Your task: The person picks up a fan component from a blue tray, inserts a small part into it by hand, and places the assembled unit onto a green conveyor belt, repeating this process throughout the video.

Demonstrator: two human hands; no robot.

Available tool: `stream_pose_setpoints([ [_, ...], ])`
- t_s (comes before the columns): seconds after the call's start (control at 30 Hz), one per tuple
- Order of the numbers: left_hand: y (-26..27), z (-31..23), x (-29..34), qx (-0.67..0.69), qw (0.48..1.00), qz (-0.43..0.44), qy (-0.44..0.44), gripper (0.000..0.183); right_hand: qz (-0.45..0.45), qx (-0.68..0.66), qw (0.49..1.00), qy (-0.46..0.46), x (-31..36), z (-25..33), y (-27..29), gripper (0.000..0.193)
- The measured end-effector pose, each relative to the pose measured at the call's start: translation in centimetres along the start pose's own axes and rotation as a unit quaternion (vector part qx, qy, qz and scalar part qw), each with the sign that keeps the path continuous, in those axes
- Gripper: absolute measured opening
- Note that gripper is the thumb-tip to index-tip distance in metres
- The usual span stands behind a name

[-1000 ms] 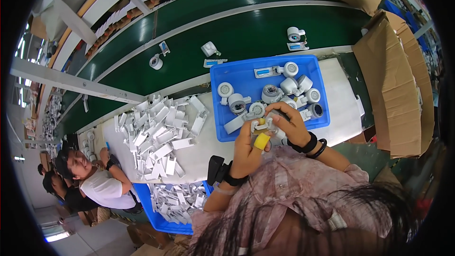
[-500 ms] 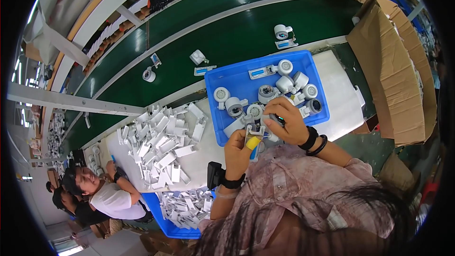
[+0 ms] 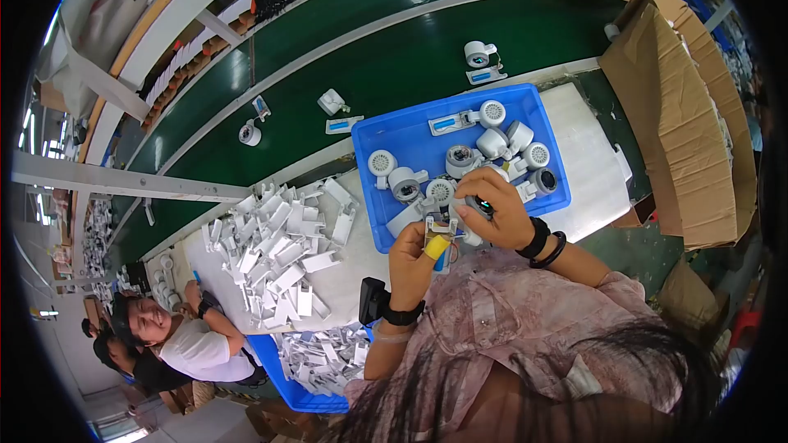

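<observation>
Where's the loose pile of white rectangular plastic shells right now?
In the head view, the pile lies left of centre on the white worktable, left of the left hand and the rectangular blue plastic tray, above the lower blue plastic tray.

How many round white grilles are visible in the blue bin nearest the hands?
4: left grille, far grille, right grille and front grille. Others may be face-down or hidden.

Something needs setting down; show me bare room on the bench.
Bare white worktop: right of the upper blue bin, toward the cardboard box; also between the parts heap and the left hand. Crowded: the heap and that bin.
</observation>
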State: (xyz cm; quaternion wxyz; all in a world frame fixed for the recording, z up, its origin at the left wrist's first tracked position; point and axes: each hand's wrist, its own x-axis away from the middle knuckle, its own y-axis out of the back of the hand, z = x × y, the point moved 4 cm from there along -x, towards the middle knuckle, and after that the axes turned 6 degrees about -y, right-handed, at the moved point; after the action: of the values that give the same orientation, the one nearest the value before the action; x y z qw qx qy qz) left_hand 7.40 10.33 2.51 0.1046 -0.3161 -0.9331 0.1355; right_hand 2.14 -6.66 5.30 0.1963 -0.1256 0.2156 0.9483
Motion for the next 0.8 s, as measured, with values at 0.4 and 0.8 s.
stream_pose_setpoints([
  [0.4, 0.3, 0.0, -0.5, -0.019, 0.999, 0.030, -0.003, 0.016, 0.013, -0.007, 1.000, -0.014, -0.4, -0.2, -0.3, 0.020],
  [0.8, 0.9, 0.4, -1.7, 0.021, 0.999, 0.023, 0.042, 0.017, 0.019, 0.004, 0.999, -0.032, -1.5, -1.1, -0.7, 0.021],
])
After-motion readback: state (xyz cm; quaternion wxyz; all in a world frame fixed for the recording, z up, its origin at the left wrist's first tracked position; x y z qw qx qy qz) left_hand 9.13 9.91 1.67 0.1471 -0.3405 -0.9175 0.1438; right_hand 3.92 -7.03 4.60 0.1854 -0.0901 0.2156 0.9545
